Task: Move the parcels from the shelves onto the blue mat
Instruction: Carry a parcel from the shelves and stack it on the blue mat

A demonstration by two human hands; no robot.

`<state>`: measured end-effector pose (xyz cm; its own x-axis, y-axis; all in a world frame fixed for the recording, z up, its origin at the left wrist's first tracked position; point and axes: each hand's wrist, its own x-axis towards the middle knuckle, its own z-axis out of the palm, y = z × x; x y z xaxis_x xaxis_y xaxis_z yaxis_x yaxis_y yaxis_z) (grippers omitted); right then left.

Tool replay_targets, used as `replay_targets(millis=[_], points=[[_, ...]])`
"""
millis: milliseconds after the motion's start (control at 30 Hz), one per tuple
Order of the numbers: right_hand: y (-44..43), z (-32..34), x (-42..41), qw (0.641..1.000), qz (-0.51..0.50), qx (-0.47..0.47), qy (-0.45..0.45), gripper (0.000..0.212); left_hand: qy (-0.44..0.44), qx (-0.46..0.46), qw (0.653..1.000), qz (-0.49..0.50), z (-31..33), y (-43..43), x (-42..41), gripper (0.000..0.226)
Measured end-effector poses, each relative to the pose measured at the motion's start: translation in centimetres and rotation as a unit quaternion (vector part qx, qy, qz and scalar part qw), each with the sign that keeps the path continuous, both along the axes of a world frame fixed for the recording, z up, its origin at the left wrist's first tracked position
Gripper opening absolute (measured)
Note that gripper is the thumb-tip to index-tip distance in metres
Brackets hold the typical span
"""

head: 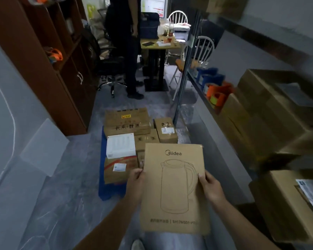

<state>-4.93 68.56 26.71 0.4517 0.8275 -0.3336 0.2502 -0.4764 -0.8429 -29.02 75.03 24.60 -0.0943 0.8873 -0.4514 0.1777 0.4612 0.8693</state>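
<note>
We hold the kettle box [173, 188] in the air over the near right part of the blue mat [105, 193], its printed face turned up toward us. Our left hand [135, 179] grips its left edge with fingers curled round it, and our right hand [210, 186] holds the right edge the same way.

Both grips sit on the edges alone, with nothing under the box, so in our judgement it could slide down if either hand eases off.

The box also hides the spot beneath it. The mat is already crowded: a striped carton [121, 169] lies just beside our left hand with a white box [120, 145] next to it, and more cartons lie beyond. Setting down blind, we could knock the white box or catch a carton's corner. We could also leave the box partly off the mat on the grey floor [61, 195].

The shelf cartons [271, 112] stand close on our right, so a swing that way might brush them.
</note>
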Motion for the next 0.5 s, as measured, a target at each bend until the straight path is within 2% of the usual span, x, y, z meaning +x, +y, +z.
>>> replay_targets(millis=[267,500], points=[[11.8,-0.8,1.8,0.999,-0.019,-0.009,-0.03,0.043,-0.015,-0.038,0.999,-0.015,-0.5,13.0,2.8,0.02],[22.0,-6.0,6.2,0.991,0.0,-0.081,-0.108,0.045,0.016,-0.101,0.994,-0.025,-5.6,24.2,7.8,0.021]])
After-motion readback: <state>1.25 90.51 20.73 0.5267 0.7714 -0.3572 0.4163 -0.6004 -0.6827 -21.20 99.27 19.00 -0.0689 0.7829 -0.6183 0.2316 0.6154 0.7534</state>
